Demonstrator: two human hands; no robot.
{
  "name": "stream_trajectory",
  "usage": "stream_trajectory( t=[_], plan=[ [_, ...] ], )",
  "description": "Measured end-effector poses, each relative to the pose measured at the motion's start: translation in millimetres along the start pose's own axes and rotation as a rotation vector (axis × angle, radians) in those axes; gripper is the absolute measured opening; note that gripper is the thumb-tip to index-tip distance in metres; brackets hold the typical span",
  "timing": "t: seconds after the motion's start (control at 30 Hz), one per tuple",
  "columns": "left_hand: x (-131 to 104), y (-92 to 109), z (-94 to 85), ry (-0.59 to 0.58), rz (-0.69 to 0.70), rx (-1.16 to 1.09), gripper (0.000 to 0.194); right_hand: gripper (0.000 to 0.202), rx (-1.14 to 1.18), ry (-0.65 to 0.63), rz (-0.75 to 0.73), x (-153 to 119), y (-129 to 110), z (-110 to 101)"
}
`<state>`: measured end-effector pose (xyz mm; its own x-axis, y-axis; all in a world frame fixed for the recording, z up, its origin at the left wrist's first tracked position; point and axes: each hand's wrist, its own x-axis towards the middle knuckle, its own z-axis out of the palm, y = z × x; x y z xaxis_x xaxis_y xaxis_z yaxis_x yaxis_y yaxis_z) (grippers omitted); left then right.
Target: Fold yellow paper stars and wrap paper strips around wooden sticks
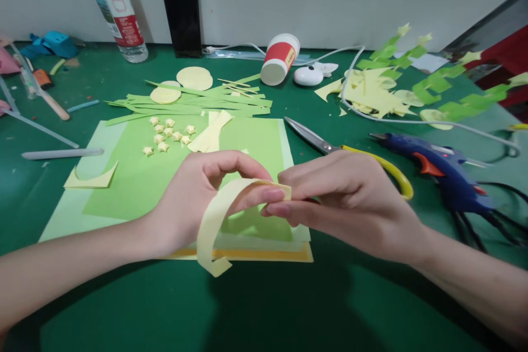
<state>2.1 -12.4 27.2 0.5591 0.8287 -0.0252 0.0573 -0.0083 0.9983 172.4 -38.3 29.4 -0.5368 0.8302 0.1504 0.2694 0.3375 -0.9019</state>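
A curling pale yellow paper strip (209,228) runs across the fingers of my left hand (193,192), its loose end hanging down toward the table edge. My left thumb presses on the strip near its upper end. Thumb and fingers of my right hand (350,198) pinch close to that same end, at the left fingertips. Beneath both hands lies a stack of green paper sheets (136,176). On it rest several small folded paper stars (163,146) and a few cut yellow strips (210,131). Scissors (313,137) with yellow handles lie partly behind my right hand.
Green paper strips (198,100) and yellow paper circles (194,78) lie behind the stack. A blue glue gun (441,165) is at right, below a white cable (412,119). A paper cup (280,59) lies tipped; a water bottle (119,16) stands back left.
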Motion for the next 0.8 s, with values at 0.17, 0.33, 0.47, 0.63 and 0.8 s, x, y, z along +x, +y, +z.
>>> stream_trajectory(
  t=[0.17,0.33,0.47,0.63,0.8],
  plan=[
    [-0.2,1.3,-2.1,0.030,-0.018,0.008,0.009,0.022,0.004,0.025,0.152,3.2,-2.7,2.4],
    [-0.2,0.3,-3.8,0.042,0.020,0.089,0.010,0.018,0.049,-0.033,0.310,6.5,-2.3,4.1],
    [-1.3,-3.4,-2.5,0.019,0.085,0.141,0.009,0.026,0.091,-0.010,0.313,4.0,-0.5,6.1],
    [-3.9,-5.3,-1.4,-0.006,0.096,0.114,0.007,0.036,0.215,-0.022,0.291,1.5,-1.6,6.2],
    [-4.5,-5.9,-3.8,-0.019,0.103,0.094,0.004,0.035,0.193,0.050,0.311,3.9,-5.1,5.4]
  ],
)
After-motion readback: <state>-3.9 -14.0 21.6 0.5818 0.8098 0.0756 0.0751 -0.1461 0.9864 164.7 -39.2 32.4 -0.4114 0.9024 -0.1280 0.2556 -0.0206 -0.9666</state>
